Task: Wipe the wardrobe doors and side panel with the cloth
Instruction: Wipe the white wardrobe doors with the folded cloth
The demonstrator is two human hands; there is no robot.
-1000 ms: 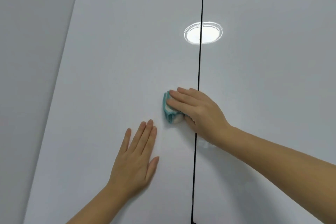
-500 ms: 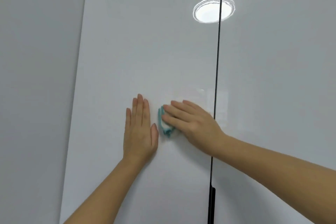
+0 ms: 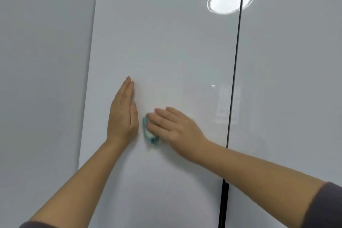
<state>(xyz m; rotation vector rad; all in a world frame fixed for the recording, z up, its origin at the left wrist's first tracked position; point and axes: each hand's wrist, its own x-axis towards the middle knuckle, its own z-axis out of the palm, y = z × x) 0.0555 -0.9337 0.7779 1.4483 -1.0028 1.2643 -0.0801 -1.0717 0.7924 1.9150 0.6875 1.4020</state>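
Two glossy white wardrobe doors fill the view: the left door [image 3: 166,42] and the right door [image 3: 296,79], split by a thin dark gap. A small teal and white cloth [image 3: 149,133] lies flat against the left door. My right hand [image 3: 174,127] presses it there with straight fingers, covering most of it. My left hand [image 3: 123,114] rests flat on the same door just left of the cloth, fingers together and pointing up. The hand and the cloth are a small gap apart.
The grey side panel [image 3: 44,79] runs down the left of the doors. A dark handle recess [image 3: 223,207] sits in the gap at the bottom. A ceiling lamp's reflection [image 3: 229,1] glares at the top right.
My right hand has slid the cloth leftward and down the left door, away from the gap. My left hand has moved up beside it. The view has tilted down the doors.
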